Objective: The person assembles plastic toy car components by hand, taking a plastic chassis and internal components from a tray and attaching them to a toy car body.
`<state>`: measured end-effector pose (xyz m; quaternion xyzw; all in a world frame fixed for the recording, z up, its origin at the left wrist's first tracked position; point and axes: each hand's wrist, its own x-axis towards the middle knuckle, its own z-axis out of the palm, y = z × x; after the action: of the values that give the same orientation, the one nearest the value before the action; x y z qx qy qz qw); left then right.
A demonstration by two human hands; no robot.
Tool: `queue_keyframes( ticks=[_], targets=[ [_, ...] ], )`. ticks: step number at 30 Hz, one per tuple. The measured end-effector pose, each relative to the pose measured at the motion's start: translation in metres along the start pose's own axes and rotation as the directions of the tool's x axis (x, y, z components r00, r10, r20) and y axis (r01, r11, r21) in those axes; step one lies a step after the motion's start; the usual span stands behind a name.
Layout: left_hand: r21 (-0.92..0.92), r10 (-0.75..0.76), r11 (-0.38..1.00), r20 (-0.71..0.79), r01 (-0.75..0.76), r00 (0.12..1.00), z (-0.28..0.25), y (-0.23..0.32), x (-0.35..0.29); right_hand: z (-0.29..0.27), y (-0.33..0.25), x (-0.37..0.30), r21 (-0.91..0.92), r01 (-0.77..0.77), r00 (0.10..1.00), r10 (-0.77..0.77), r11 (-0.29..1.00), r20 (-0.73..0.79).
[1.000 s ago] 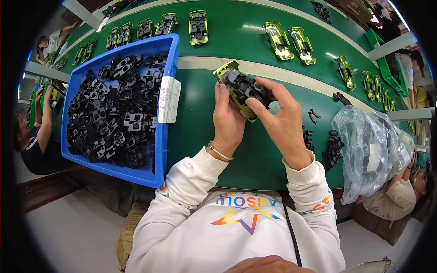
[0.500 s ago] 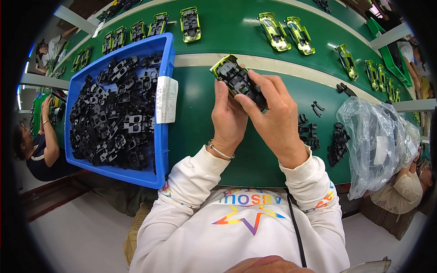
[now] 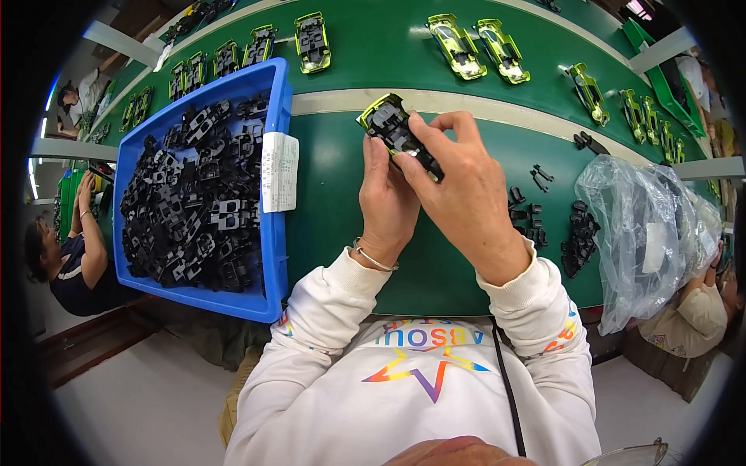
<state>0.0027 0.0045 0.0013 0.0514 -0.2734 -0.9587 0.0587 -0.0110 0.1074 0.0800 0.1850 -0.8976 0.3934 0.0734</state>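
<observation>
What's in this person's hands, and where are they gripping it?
A lime-green and black toy car: the left hand holds its left edge, the right hand its nearer half.

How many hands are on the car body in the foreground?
2. The left hand cups the car body from its left; the right hand grips its right side. Some left-hand fingers are hidden; no third hand shows there.

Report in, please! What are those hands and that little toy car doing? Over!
Left hand and right hand gripping the toy car. Black side turned to the camera. Blue bin left, plastic bag right, both apart from the hands.
</observation>
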Motion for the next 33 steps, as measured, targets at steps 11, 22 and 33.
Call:
queue_keyframes(
  ticks=[11, 22, 33],
  targets=[
    [0.037, -0.007, 0.999, 0.06, 0.005, 0.998, 0.001, -0.001, 0.0, -0.001, 0.002, -0.009, -0.159, 0.069, 0.998, -0.067, 0.985, 0.018],
    [0.131, 0.007, 0.991, 0.008, -0.008, 1.0, 0.009, 0.0, -0.003, -0.008, 0.003, -0.012, -0.226, 0.15, 0.988, -0.141, 0.963, 0.055],
    [0.253, -0.096, 0.962, -0.03, 0.1, 0.995, 0.003, -0.002, 0.01, -0.078, 0.076, -0.005, 0.033, 0.029, 0.996, -0.026, 0.999, -0.087]
  ],
)
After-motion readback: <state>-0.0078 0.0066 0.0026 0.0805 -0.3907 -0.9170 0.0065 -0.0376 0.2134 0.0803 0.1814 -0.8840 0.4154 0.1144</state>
